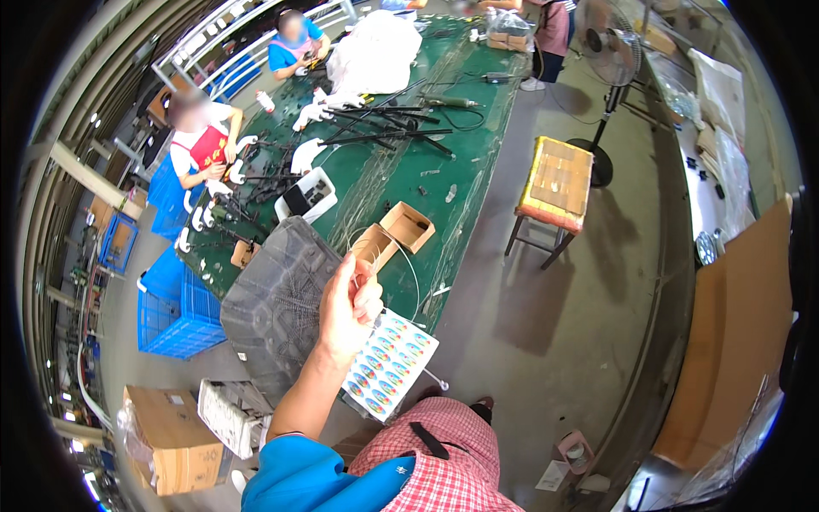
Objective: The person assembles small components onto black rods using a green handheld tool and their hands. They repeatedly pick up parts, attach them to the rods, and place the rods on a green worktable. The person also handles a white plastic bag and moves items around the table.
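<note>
My left hand is raised over the near end of the green table, thumb and fingers closed in a pinch. A thin pale cord loops out from the fingertips and curves down on the right. Just below the hand is a white sheet of colourful oval stickers; I cannot tell whether it rests on something or is held. A white rod-like end sticks out beside the sheet. Two small open cardboard boxes stand beyond the fingers. My right hand is out of the picture.
A dark grey moulded plastic piece lies left of my hand. The green table bears a white bin and black rods. Two co-workers sit along its left side. Right stand a padded stool and a fan; blue crates stand left.
</note>
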Motion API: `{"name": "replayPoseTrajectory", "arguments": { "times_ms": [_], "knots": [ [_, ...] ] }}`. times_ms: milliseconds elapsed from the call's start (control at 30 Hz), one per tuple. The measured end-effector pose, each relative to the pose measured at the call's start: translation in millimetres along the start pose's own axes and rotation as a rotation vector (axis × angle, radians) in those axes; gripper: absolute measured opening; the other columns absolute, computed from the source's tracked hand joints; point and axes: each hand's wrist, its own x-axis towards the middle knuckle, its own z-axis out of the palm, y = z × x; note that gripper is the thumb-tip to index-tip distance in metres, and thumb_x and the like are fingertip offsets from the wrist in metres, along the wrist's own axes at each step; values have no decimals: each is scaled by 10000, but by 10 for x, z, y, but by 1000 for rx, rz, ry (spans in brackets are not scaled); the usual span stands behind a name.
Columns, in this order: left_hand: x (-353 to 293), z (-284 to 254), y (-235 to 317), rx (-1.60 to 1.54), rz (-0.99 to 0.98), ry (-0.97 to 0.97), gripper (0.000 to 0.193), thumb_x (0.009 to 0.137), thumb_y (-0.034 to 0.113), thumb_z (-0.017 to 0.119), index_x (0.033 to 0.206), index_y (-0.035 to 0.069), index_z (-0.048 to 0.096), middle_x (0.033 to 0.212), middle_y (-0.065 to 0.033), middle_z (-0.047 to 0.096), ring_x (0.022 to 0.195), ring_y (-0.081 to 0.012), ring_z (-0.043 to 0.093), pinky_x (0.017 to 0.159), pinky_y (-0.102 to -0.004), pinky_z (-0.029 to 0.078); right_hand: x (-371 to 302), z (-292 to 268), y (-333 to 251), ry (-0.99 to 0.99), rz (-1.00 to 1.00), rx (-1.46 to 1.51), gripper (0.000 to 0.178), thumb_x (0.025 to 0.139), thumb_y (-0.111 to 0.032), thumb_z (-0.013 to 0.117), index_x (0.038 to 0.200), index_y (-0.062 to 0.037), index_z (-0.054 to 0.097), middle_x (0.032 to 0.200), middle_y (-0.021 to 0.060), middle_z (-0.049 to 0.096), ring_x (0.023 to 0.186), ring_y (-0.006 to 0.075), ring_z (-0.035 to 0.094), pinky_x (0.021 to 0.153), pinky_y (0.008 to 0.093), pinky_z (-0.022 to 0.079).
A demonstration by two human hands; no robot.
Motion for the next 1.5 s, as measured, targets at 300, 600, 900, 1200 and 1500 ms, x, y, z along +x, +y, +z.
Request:
{"name": "replayPoseTrajectory", "arguments": {
  "times_ms": [300,600,900,1200,1500],
  "knots": [
    [-93,-195,-237,35,151,281,342,1004,340,411,790,111,547,502,54,315,402,-44,251,371,-200,213,2337,-3330,-1635,545,-646,139,89,865,-54,562,929,-1,594,821,196,561,752,405,559,637,441,449],
    [214,-101,-313,509,162,329,402,987,230,458,740,-45,617,596,-18,524,470,-36,347,460,-204,268,3243,-4009,-4246,27,-1076,261,512,817,-20,653,1293,-78,474,1199,109,543,860,179,625,682,279,524],
    [959,380,-374,727,-120,147,306,952,205,517,769,4,656,647,-5,597,552,-50,492,523,-199,394,3216,-4102,-5405,-167,-1590,350,465,794,2,655,1235,-79,534,1224,135,529,1026,293,592,795,357,533],
    [1990,411,74,-29,808,1190,327,978,293,464,712,104,480,535,46,338,433,-37,254,391,-208,195,5241,-3805,-5458,-836,-1248,-47,255,864,-259,609,1049,-89,652,1028,148,655,899,324,643,783,375,522],
    [2637,726,478,-62,888,1243,384,997,338,438,712,91,506,526,35,361,416,-50,263,389,-213,197,6288,-2953,-6141,-378,-1616,-468,139,752,-145,627,849,-70,562,858,109,559,808,291,609,626,388,540]
  ]
}}
